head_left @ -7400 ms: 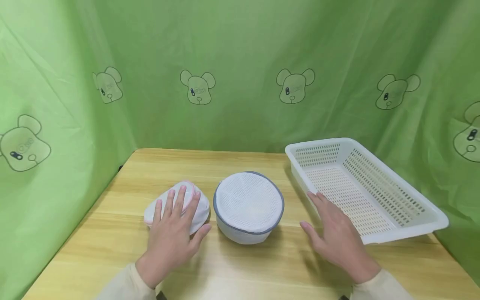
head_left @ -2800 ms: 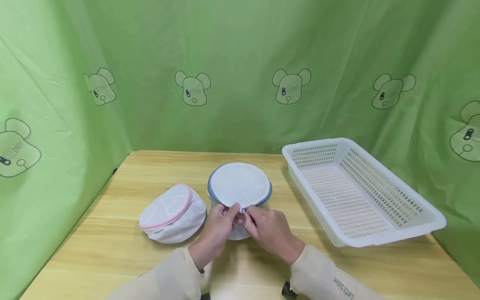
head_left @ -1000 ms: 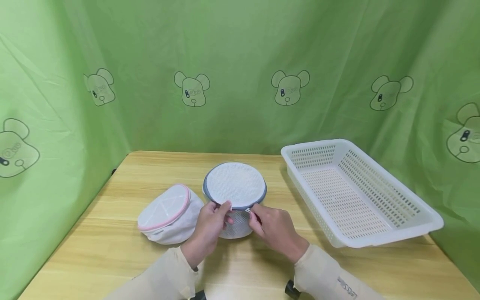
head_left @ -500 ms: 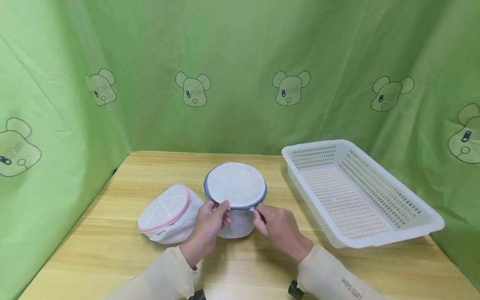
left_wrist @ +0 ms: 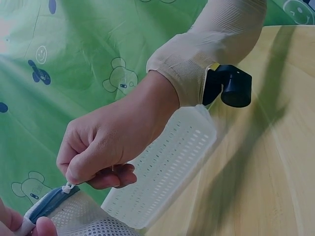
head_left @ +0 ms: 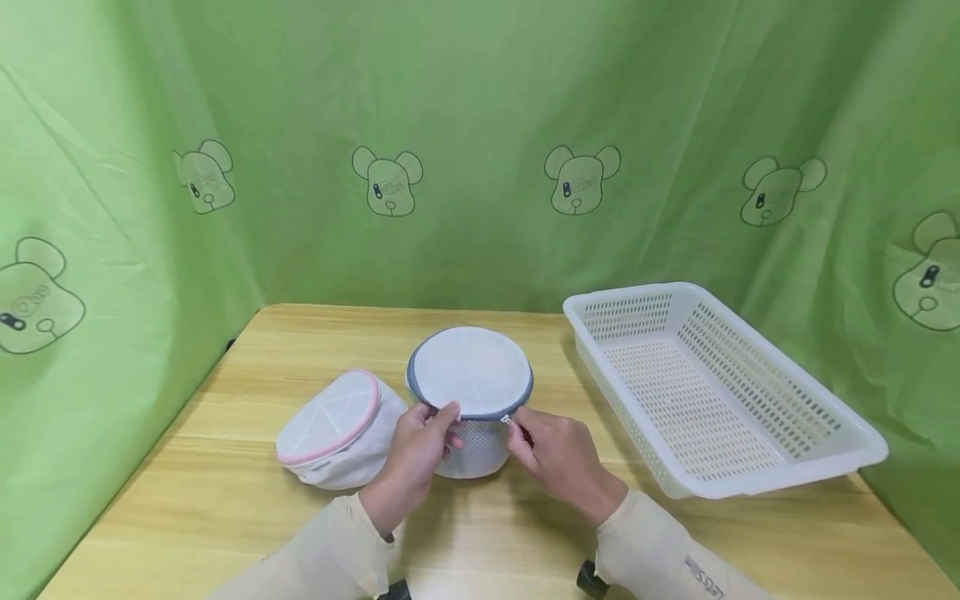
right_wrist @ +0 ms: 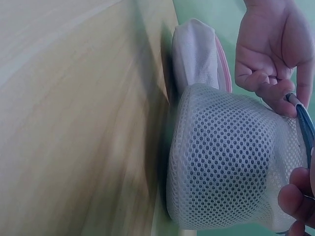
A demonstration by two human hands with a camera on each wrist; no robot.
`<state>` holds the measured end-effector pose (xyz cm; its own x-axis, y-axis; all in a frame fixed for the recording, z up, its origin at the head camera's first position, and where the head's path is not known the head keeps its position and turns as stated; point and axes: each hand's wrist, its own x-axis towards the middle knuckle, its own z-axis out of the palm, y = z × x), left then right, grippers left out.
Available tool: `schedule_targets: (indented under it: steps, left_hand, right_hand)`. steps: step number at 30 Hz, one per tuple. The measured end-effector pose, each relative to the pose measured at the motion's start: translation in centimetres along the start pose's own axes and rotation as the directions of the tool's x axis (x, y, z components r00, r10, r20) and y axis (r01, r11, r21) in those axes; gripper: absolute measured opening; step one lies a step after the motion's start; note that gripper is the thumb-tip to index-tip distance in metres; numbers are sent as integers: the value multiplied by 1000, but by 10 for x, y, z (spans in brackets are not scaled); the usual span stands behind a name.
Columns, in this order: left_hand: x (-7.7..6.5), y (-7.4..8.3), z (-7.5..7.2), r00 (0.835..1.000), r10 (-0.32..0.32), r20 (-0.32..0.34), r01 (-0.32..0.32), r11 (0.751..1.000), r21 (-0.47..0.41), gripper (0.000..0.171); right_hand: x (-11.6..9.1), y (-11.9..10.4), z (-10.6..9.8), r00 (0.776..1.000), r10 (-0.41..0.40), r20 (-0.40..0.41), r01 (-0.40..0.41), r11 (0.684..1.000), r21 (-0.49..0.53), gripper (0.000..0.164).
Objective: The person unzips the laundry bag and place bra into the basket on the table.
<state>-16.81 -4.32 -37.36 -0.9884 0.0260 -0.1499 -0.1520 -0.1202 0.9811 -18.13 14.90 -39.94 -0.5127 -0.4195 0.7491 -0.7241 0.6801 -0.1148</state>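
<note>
A round white mesh laundry bag (head_left: 471, 367) with a grey-blue zipped rim stands upright on the table. My left hand (head_left: 420, 442) pinches the front of its rim between thumb and fingers. Just to the right, my right hand (head_left: 558, 454) pinches the white zipper pull (head_left: 506, 419), its fingers curled. The left wrist view shows the pull (left_wrist: 68, 188) at the fingertips of my right hand (left_wrist: 106, 140). From the side, the right wrist view shows the bag's honeycomb mesh wall (right_wrist: 226, 152). A smaller white laundry bag (head_left: 330, 425) with a pink zipped rim lies tilted beside my left hand.
A white perforated plastic basket (head_left: 630, 421) stands at the right of the wooden table (head_left: 247, 533). Green curtains (head_left: 480, 242) printed with bear heads enclose the back and sides.
My left hand has left the pink-rimmed bag, and both hands have come to the round one. My right hand has drawn the zipper pull rightward along the rim, away from my left; lately both barely move.
</note>
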Motion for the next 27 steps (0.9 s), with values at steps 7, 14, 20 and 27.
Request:
schedule_targets:
  steps: [7, 14, 20, 27]
  left_hand:
    - [-2, 0, 0, 1000, -2, 6, 3, 1000, -10, 20]
    - [-2, 0, -1, 1000, -5, 2, 5, 1000, -12, 20]
    - [-2, -1, -2, 1000, -1, -2, 1, 1000, -11, 20]
    - [-1, -1, -3, 1000, 0, 0, 0, 1000, -5, 21]
  right_hand:
    - [0, 2, -1, 1000, 4, -1, -4, 1000, -12, 20]
    - [-2, 5, -1, 1000, 15, 4, -15, 1000, -24, 20]
    - [-3, 7, -2, 1000, 22, 7, -22, 999, -34, 22]
    - [-2, 7, -2, 1000, 27, 1, -27, 999, -43, 23]
